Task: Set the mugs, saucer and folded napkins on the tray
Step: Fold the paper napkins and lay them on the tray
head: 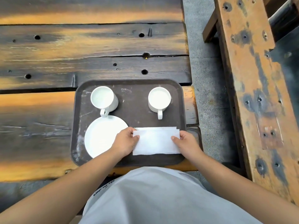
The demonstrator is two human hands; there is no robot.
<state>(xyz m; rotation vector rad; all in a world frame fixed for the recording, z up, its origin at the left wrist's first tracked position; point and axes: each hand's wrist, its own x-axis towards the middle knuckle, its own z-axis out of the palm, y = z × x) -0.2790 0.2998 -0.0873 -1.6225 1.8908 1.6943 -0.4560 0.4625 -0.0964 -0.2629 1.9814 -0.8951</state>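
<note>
A dark brown tray (134,101) lies on the wooden table near its front right corner. Two white mugs stand upright at its back, one on the left (103,98) and one on the right (159,99), handles toward me. A white saucer (101,136) rests on the tray's front left. Folded white napkins (156,141) lie stacked on the tray's front right. My left hand (126,141) grips their left edge, partly over the saucer, and my right hand (187,141) grips their right edge.
The table (80,50) is made of dark, weathered planks with holes and cracks. A wooden bench (252,88) runs along the right, across a strip of grey floor (205,70). My grey shirt fills the bottom centre.
</note>
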